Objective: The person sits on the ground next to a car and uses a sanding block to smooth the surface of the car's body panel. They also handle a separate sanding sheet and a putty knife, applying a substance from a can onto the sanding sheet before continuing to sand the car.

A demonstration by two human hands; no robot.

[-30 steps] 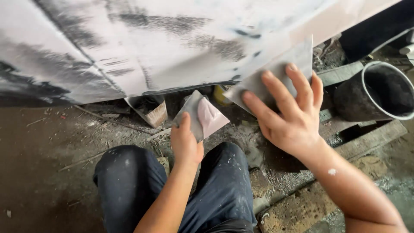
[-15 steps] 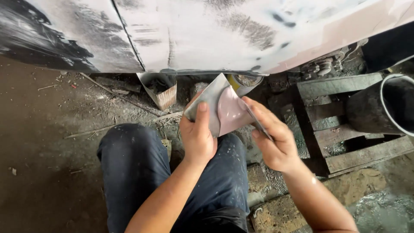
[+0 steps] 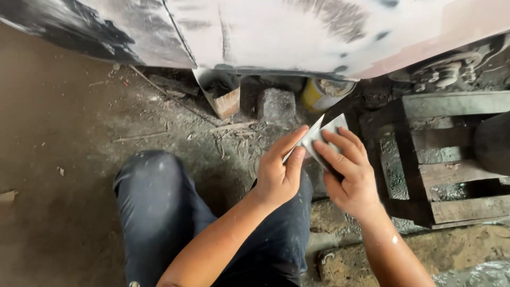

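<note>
Both of my hands hold one folded sheet of grey sandpaper (image 3: 325, 133) above my knees. My left hand (image 3: 279, 170) pinches its left edge between thumb and fingers. My right hand (image 3: 348, 172) lies over its right side with the fingers pressed flat on the sheet. Above, a large grey and white sanded body panel (image 3: 276, 32) with dark smudges spans the top of the view. My legs in dusty dark trousers (image 3: 159, 207) are bent below the hands.
Under the panel stand an open carton (image 3: 220, 93), a grey stone block (image 3: 276, 105) and a yellow tin (image 3: 321, 93). A wooden pallet (image 3: 451, 159) lies at the right on wet ground. The dirt floor at the left holds twigs and scraps.
My right hand has come off the panel and joined the left on the sandpaper. The sheet has been folded smaller and lowered toward my knees. My view shifted right.
</note>
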